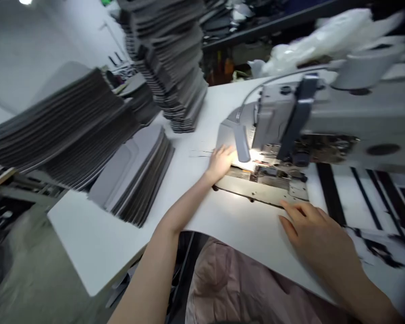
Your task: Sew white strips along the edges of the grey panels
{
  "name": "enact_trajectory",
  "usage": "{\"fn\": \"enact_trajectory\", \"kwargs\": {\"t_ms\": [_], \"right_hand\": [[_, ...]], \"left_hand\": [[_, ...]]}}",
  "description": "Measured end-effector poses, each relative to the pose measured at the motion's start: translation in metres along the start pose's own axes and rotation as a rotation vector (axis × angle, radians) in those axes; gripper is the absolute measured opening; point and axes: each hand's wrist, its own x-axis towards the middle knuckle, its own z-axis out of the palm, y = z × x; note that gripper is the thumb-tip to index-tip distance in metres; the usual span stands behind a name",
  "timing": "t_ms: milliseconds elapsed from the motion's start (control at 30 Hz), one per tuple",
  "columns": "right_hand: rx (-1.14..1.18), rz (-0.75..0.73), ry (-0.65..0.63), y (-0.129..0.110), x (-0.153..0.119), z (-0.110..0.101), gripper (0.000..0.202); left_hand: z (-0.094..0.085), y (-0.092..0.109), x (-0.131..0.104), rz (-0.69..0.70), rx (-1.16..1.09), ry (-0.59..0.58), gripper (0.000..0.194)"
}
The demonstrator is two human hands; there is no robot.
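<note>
A grey fabric piece (227, 131) lies on the white table at the left of the sewing machine (344, 110), partly hidden behind the machine's small lamp (242, 143). My left hand (222, 163) rests with its fingers stretched out at the near edge of this piece, beside the lit needle area. In front of the machine, my right hand (310, 229) hovers over or lies on the table, fingers apart and holding nothing. Its fingertips are at the front edge of the metal bed plate (256, 189). The needle itself is hard to make out.
A low stack of grey panels (135, 180) stands left on the table (87, 238), with a larger leaning stack (64, 121) behind it. One tall pile (172, 58) rises at the back. Black straps (330, 193) lie right, and white plastic bags (320, 45) sit behind the machine.
</note>
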Motion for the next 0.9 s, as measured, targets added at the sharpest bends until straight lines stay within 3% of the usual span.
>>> {"fn": "enact_trajectory", "kwargs": {"t_ms": [67,167,267,333,400,467,533,600,700,800,900], "right_hand": [[0.053,-0.059,0.053,-0.002,0.001,0.008,0.038],[0.088,-0.146,0.163,-0.012,0.004,0.019,0.047],[0.103,-0.228,0.274,-0.028,0.011,0.026,0.064],[0.193,-0.303,0.336,-0.045,0.022,0.022,0.076],[0.364,-0.425,0.437,-0.070,0.038,0.006,0.085],[0.565,-0.535,0.573,-0.101,0.058,-0.021,0.091],[0.745,-0.538,0.670,-0.132,0.080,-0.054,0.092],[0.892,-0.508,0.606,-0.158,0.101,-0.084,0.090],[0.994,-0.560,0.370,-0.181,0.127,-0.112,0.082],[0.997,-0.645,0.186,-0.189,0.140,-0.117,0.075],[1.065,-0.638,0.124,-0.191,0.139,-0.104,0.081]], "left_hand": [[-0.006,0.007,-0.006,-0.121,0.070,-0.105,0.048],[-0.022,0.024,-0.029,-0.226,0.106,-0.154,0.049],[-0.057,0.035,-0.068,-0.216,0.073,-0.233,0.036],[-0.095,0.037,-0.101,-0.096,0.023,-0.320,0.028],[-0.143,0.037,-0.135,0.076,-0.042,-0.393,0.034],[-0.194,0.037,-0.165,0.124,-0.171,-0.334,0.032],[-0.239,0.037,-0.186,0.068,-0.355,-0.178,0.024],[-0.273,0.033,-0.198,-0.022,-0.503,0.012,0.024],[-0.299,0.018,-0.203,-0.107,-0.601,0.190,0.038],[-0.305,-0.006,-0.195,-0.125,-0.604,0.221,0.051],[-0.309,-0.043,-0.178,-0.138,-0.543,0.198,0.064]]}}
